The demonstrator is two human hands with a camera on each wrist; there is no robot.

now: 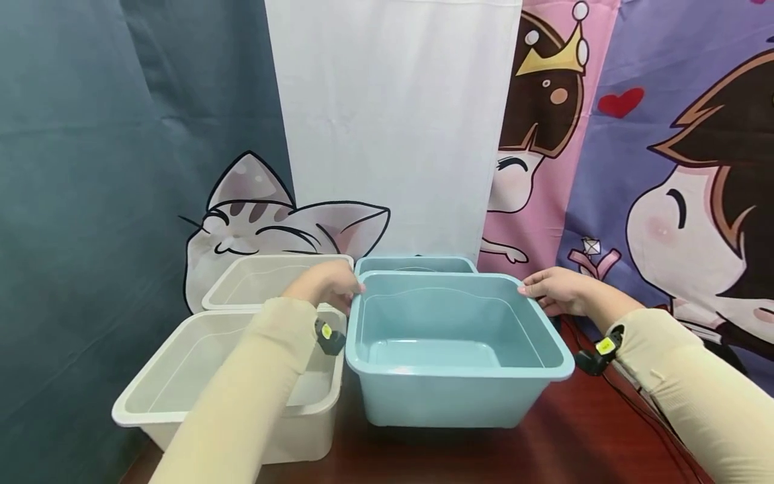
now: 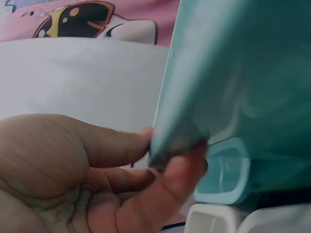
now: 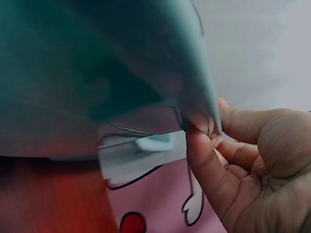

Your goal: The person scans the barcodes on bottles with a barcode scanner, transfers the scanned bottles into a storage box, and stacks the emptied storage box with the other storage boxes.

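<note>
A light blue plastic tub [image 1: 447, 401] is held level by both hands in the head view, its inside bare, close over the dark red tabletop. My left hand [image 1: 326, 284] pinches its left rim toward the back, the thumb on one side and fingers curled under the lip in the left wrist view [image 2: 102, 179]. At the opposite rim my right hand [image 1: 559, 290] pinches the edge the same way; in the right wrist view its thumb and fingers [image 3: 201, 150] close on the lip. Behind it, a second blue tub [image 1: 417, 263] shows mostly as a rim.
Two off-white tubs stand at the left: the front one [image 1: 130, 418] lies under my left forearm, the other [image 1: 278, 261] behind it. Cables [image 1: 635, 407] run along the table's right side. A printed cloth [image 1: 393, 121] hangs behind everything.
</note>
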